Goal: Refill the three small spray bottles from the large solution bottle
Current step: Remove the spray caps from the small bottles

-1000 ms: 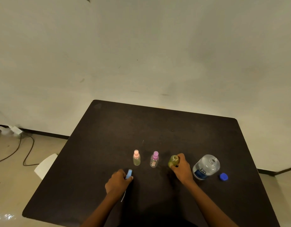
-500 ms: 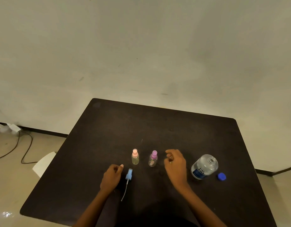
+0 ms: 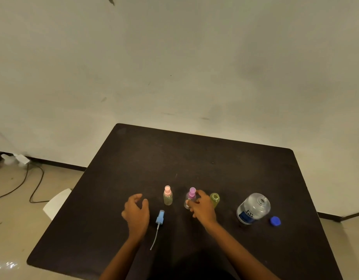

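Three small spray bottles stand in a row on the dark table. The pink-capped bottle is on the left and the purple-capped bottle in the middle. On the right stands the green bottle, uncapped. Its blue spray head with a thin tube lies on the table in front. My right hand wraps its fingers around the purple-capped bottle. Left of the spray head, my left hand hovers empty with its fingers apart. The large clear solution bottle stands uncapped at the right.
A blue cap lies on the table right of the large bottle. A white object sits on the floor beside the table's left edge, with a black cable beyond it. A bare wall stands behind the table.
My left hand laid the blue spray head on the table and opened. My right hand let go of the green bottle and moved left onto the purple-capped bottle.
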`<act>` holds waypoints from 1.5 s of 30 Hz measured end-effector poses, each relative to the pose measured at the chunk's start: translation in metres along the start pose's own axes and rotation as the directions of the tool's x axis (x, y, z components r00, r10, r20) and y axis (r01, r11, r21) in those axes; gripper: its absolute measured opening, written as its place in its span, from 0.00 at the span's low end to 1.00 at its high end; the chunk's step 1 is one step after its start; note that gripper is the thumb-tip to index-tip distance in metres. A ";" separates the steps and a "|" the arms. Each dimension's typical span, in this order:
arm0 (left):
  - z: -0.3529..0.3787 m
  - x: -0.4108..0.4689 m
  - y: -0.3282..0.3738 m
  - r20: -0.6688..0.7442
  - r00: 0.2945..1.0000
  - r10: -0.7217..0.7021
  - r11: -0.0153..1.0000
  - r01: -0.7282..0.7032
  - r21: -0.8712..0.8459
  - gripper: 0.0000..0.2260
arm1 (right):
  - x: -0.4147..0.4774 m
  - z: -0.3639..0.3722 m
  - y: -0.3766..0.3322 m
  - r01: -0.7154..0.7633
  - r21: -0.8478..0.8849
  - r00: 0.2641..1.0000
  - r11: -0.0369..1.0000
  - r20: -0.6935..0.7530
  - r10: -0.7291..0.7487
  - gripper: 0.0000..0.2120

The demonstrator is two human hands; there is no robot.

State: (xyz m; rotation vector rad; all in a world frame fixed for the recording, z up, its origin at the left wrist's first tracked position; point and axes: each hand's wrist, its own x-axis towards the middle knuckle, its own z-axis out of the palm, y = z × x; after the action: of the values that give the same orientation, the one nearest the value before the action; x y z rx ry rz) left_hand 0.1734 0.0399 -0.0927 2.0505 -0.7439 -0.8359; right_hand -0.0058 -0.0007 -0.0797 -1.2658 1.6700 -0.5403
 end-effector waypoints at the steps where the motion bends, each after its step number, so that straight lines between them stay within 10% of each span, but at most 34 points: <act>1: -0.002 -0.007 0.010 -0.035 0.999 0.003 0.998 -0.005 -0.060 0.12 | -0.003 -0.006 0.000 0.015 0.007 1.000 1.000 0.012 -0.015 0.13; 5: -0.007 -0.040 0.063 0.268 0.961 0.073 0.917 0.041 -0.396 0.08 | -0.025 -0.038 -0.010 0.135 -0.040 0.991 0.990 0.015 -0.135 0.07; 10: 0.002 -0.081 0.110 0.688 0.696 0.205 0.962 -0.015 -0.272 0.14 | -0.053 -0.085 -0.032 0.210 0.050 0.972 0.976 0.094 -0.214 0.09; 15: 0.019 -0.100 0.128 0.793 0.557 0.245 0.955 0.004 -0.298 0.15 | -0.071 -0.116 -0.043 0.190 0.312 0.938 0.931 0.222 -0.266 0.10; 25: 0.035 -0.115 0.139 0.713 0.639 0.288 0.898 0.078 -0.433 0.17 | -0.083 -0.137 -0.040 0.114 0.470 0.889 0.875 0.345 -0.301 0.18; 34: 0.044 -0.125 0.145 0.620 0.737 0.269 0.900 0.036 -0.434 0.16 | -0.082 -0.136 -0.037 0.351 0.258 0.905 0.900 0.152 -0.396 0.16; 45: 0.042 -0.119 0.150 0.570 0.730 0.376 0.828 0.011 -0.561 0.23 | -0.080 -0.140 -0.038 0.307 0.392 0.911 0.868 0.143 -0.387 0.13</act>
State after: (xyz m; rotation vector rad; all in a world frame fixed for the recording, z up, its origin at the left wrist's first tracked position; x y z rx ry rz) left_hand 0.0363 0.0302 0.0474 1.1216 -0.9458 -1.4923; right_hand -0.1062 0.0322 0.0470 -1.3012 1.0970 -0.8534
